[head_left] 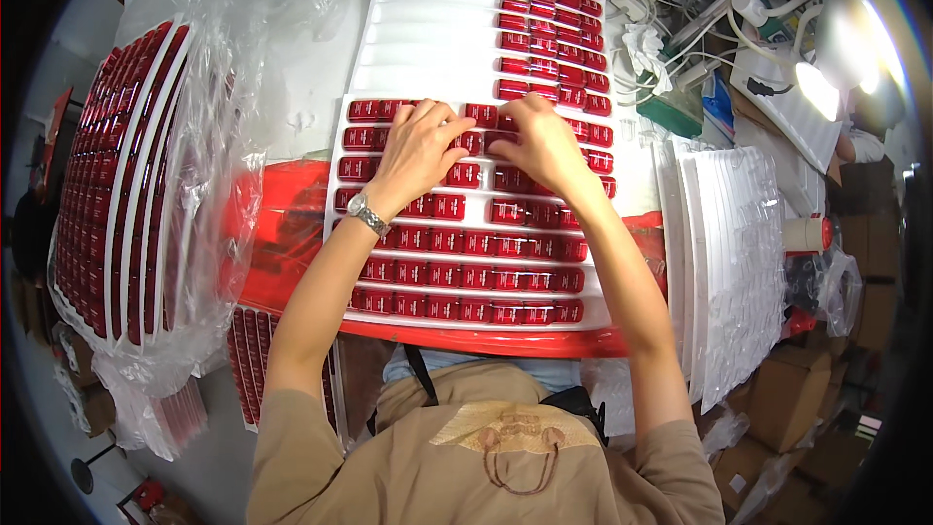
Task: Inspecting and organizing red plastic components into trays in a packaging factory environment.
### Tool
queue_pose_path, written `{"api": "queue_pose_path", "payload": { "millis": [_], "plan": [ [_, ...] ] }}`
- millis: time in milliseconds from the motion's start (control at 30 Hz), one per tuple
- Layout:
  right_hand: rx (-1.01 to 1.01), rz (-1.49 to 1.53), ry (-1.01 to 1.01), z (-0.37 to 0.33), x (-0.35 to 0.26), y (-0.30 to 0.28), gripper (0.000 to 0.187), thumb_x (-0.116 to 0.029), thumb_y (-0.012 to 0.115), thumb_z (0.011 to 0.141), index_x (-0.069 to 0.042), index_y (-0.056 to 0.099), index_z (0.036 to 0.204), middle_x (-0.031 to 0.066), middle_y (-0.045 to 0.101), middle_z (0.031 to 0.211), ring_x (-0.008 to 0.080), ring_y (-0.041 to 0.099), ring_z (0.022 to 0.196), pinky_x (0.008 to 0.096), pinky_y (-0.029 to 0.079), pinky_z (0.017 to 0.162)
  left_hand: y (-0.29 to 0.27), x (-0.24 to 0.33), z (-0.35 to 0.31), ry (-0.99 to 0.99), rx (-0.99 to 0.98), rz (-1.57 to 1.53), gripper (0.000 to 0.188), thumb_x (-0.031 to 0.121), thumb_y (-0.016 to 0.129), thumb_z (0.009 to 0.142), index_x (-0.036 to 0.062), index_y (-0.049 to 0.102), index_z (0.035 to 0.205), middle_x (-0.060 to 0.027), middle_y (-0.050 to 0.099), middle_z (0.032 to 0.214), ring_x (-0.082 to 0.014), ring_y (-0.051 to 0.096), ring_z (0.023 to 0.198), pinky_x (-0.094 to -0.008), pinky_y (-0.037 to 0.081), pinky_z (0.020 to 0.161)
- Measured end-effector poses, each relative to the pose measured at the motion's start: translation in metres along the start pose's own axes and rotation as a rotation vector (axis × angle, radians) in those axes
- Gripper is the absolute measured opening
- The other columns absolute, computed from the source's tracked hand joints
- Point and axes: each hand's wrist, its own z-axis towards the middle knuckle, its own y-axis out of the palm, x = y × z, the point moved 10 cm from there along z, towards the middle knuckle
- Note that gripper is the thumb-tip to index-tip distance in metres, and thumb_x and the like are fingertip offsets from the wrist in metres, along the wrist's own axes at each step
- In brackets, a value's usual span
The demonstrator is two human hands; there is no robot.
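Note:
A white ribbed tray (476, 192) lies in front of me, its rows filled with small glossy red rectangular pieces (447, 277) bearing white print. Near its far edge, my left hand (416, 151), with a metal watch (367, 214) on the wrist, has thumb and forefinger bent around a red piece (470, 142). Just to its right, my right hand (544, 144) curls over the same rows, thumb and forefinger on either side of red pieces. Its palm and the pieces beneath are partly hidden. A gap between the pieces runs down the middle of the nearer rows.
Beyond is another white tray (428, 39), with red pieces only on its right. Plastic-wrapped stacked trays (117, 185) of red pieces stand left; stacked white trays (729, 262) stand right. A lit lamp (816, 87) and tangled cables (705, 29) occupy the far right. Red sheeting (282, 233) covers the table's near edge.

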Motion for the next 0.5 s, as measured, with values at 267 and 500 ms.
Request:
{"api": "queue_pose_path", "payload": {
  "millis": [267,500],
  "plan": [
    [0.182,1.095,0.518,-0.051,0.054,-0.033,0.026,0.003,0.061,0.083,0.006,0.058,0.109,0.0122,0.066,0.098,0.0162,0.065,0.087,0.0261,0.055,0.074,0.004,-0.004,0.001,0.002,-0.027,0.03,0.023,0.019,0.073,0.076,0.0071,0.07,0.095,-0.0019,0.06,0.093,-0.0172,0.051,0.098,-0.0361,0.032,0.091],
    [0.339,1.107,0.473,-0.063,0.034,-0.024,0.014,-0.006,0.067,0.084,0.003,0.067,0.095,0.0116,0.069,0.083,0.0136,0.066,0.072,0.024,0.055,0.066,-0.037,-0.038,-0.02,-0.036,-0.027,0.122,0.028,0.019,0.073,0.074,0.0082,0.069,0.099,0.0004,0.06,0.097,-0.0171,0.051,0.099,-0.0359,0.033,0.092]
  ]
}}
